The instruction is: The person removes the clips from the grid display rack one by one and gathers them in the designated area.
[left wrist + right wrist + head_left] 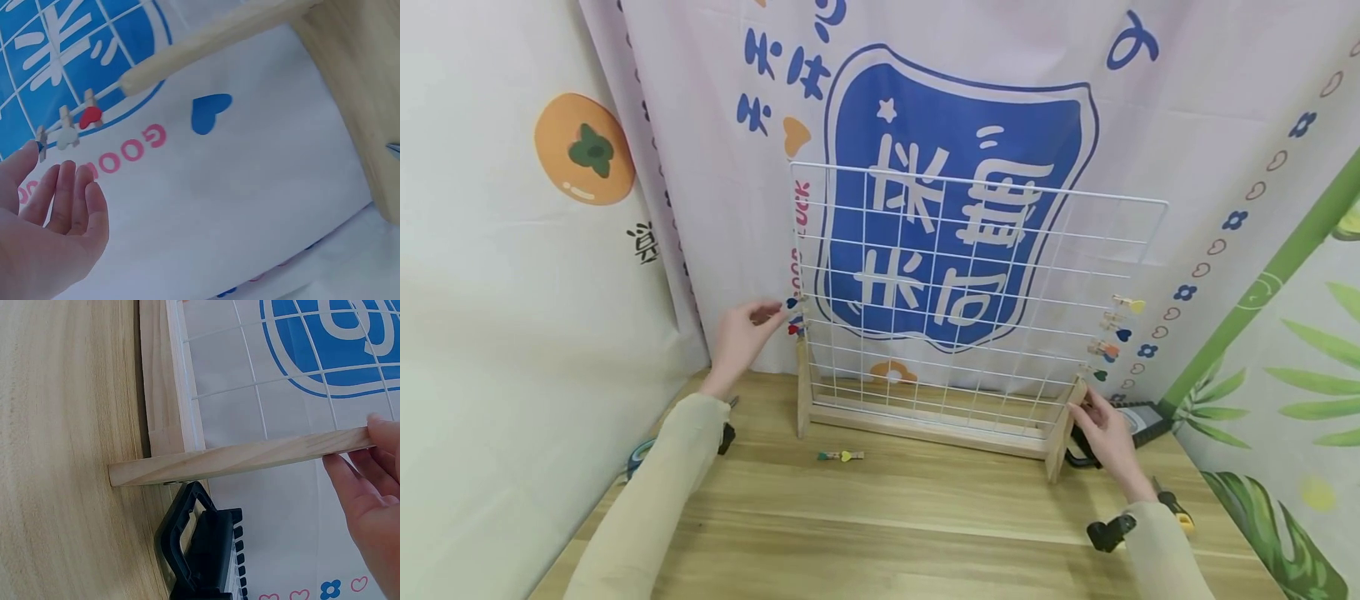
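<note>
A white wire grid (940, 283) stands upright in a wooden frame stand (925, 427). My left hand (739, 337) is at the grid's left edge, its thumb tip beside a clothespin with a dark blue heart (41, 145). The other fingers (64, 194) are loosely bent and apart from the thumb. Next to it are clothespins with a white heart (67, 136) and a red heart (91, 117). My right hand (1105, 435) pinches the top of the stand's right wooden post (250, 456) between thumb and fingers. Several heart clothespins (1108, 350) sit on the grid's right edge above it.
Clothespins with green and yellow hearts (841, 456) lie on the wooden table (880, 533) before the stand. A black-handled object (206, 550) lies beside the right post. A yellow-and-black tool (1176, 510) is by the right wrist, and a blue roll (640, 457) by the left forearm.
</note>
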Tool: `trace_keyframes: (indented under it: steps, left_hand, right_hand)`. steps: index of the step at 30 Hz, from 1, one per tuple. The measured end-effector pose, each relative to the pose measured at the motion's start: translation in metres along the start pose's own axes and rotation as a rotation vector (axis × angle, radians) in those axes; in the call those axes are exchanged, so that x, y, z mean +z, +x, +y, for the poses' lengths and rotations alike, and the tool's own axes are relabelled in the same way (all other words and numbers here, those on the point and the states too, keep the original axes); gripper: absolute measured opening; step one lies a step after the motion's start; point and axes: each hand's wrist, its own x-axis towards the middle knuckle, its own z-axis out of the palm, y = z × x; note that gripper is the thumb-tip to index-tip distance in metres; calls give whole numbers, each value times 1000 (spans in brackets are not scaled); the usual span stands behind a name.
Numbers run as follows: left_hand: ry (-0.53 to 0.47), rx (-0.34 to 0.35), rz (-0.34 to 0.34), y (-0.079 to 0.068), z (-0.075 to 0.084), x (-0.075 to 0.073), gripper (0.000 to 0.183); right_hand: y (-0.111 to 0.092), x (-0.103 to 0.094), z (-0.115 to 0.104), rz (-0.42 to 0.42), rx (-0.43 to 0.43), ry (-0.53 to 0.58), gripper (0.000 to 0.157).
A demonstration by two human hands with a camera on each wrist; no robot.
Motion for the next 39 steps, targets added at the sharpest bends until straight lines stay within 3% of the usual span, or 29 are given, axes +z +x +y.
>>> trace_keyframes:
  steps: [12,26,32,39]
  left_hand:
    - [2,80,139,14,7,12,21]
    - [7,112,228,13,6,12,17]
    - [-12,100,202,4,5,2,19]
    - [-6,50,72,-20,-3,8,23]
  right_hand:
    - [0,0,1,9,-2,-7,62]
    - [0,-1,0,-4,10,14,65]
    - [1,-1,0,7,7,10,64]
    - [0,0,1,-2,16,15,65]
